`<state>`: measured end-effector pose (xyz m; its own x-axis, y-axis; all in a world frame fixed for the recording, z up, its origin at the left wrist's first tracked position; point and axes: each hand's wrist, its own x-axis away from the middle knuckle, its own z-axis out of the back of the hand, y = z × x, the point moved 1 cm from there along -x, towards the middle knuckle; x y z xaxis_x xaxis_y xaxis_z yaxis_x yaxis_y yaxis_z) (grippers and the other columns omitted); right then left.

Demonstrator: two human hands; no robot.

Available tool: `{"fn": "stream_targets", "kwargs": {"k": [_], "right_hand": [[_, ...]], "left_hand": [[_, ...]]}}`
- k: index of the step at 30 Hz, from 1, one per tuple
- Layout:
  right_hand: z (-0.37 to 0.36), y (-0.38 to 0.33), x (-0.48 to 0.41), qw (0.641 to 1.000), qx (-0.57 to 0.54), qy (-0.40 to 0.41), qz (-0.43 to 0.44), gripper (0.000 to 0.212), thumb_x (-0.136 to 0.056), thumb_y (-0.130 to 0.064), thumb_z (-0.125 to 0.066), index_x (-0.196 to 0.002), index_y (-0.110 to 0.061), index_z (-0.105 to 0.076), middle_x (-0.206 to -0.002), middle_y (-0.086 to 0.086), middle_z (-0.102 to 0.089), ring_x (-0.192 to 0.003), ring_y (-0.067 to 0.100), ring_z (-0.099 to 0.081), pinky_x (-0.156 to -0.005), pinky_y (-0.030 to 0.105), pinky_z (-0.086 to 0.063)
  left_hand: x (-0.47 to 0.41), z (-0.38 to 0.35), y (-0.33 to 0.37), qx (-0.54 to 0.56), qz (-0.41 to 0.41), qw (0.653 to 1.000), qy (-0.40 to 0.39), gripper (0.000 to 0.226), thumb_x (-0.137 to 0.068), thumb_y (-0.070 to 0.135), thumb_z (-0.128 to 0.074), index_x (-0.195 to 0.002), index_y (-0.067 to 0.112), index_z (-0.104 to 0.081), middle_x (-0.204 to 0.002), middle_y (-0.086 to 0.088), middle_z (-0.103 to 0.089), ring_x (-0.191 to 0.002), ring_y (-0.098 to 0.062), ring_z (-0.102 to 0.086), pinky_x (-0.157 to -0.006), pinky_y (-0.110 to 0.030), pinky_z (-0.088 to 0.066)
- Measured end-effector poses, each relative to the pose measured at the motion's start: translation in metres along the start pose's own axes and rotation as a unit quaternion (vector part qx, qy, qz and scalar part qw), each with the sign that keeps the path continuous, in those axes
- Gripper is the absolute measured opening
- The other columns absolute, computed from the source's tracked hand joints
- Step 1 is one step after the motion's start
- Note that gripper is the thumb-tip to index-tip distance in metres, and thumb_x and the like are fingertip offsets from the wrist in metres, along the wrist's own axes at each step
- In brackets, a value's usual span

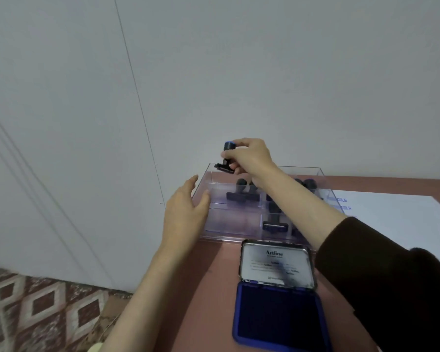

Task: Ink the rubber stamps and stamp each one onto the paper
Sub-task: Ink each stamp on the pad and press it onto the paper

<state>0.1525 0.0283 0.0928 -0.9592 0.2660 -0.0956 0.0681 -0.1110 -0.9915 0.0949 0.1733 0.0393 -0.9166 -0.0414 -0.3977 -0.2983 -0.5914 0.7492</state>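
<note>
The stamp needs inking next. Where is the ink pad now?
In the head view, the open ink pad lies on the table, lower right of centre, just in front of the clear tray and left of the dark sleeve.

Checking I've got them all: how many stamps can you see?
4 stamps clearly: one in the right hand, one in the tray's far-left compartment, one near-middle, one far-right. The arm may hide more.

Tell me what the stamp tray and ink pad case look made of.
Tray: clear glossy rigid plastic, probably acrylic; stamps show through its walls. Ink pad case: lid looks like painted metal, with a shiny worn rim; blue base material unclear.
</note>
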Motion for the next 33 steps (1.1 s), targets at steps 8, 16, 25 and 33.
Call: {"fn": "stream_targets", "kwargs": {"k": [8,16,25,33], "right_hand": [[0.05,-0.015,0.07,0.998,-0.062,-0.02,0.021,0.029,-0.08,-0.004,-0.07,-0.105,-0.01,-0.056,-0.072,0.009,-0.06,-0.045,0.012,-0.05,-0.039,0.02,-0.041],[0.084,0.016,0.153,0.979,0.153,-0.029,0.133,0.027,-0.08,-0.011,-0.071,-0.104,-0.02,-0.064,-0.067,0.004,-0.061,-0.045,0.008,-0.052,-0.046,0.022,-0.047],[0.078,0.04,0.197,0.944,0.253,-0.068,0.2,0.022,-0.077,-0.018,-0.074,-0.094,-0.029,-0.063,-0.065,0.004,-0.06,-0.056,0.007,-0.052,-0.056,0.011,-0.039],[0.078,0.045,0.207,0.91,0.311,-0.08,0.262,0.024,-0.075,-0.019,-0.077,-0.093,-0.018,-0.062,-0.05,-0.011,-0.044,-0.05,0.003,-0.048,-0.052,0.01,-0.036]], "left_hand": [[0.038,-0.006,0.025,-0.066,-0.2,0.968,0.133,0.024,-0.083,0.022,-0.056,-0.105,0.015,-0.064,-0.105,-0.004,-0.056,-0.1,-0.016,-0.041,-0.081,-0.016,-0.031],[0.068,-0.012,0.026,-0.064,-0.155,0.986,-0.015,0.01,-0.087,0.035,-0.054,-0.082,0.027,-0.057,-0.064,0.01,-0.056,-0.061,-0.009,-0.053,-0.058,-0.034,-0.048],[0.07,-0.016,0.01,-0.094,-0.141,0.982,-0.081,0.017,-0.081,0.042,-0.062,-0.081,0.025,-0.066,-0.075,0.009,-0.063,-0.069,-0.008,-0.058,-0.063,-0.031,-0.048],[0.067,-0.018,0.007,-0.115,-0.138,0.979,-0.094,0.018,-0.082,0.041,-0.063,-0.094,0.028,-0.068,-0.088,0.008,-0.065,-0.079,-0.01,-0.06,-0.065,-0.026,-0.044]]}}
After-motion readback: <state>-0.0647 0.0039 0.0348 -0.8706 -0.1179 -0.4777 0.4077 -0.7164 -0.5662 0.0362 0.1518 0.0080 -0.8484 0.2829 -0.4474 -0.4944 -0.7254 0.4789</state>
